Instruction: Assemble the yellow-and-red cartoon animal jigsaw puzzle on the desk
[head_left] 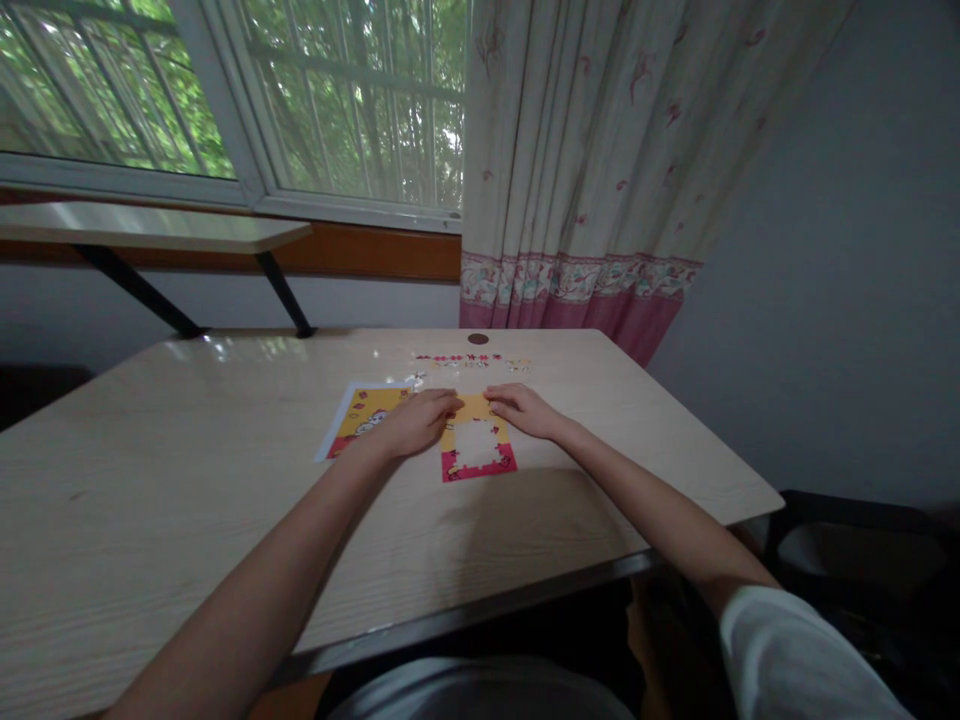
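Observation:
A partly assembled jigsaw puzzle lies flat on the table, its border yellow at the top and red at the bottom around a bare middle. My left hand is at the upper left of the puzzle, its bent fingers close together on that edge. Across from it, my right hand touches the upper right edge with fingers stretched out and slightly apart. Beside my left forearm lies a picture sheet with a white cartoon figure on yellow and red, partly covered by that hand.
Loose puzzle pieces lie in rows beyond my hands, red ones farthest back. A round dark disc sits at the wooden table's far edge. A raised shelf stands at the back left, a curtain behind, a dark chair to the right.

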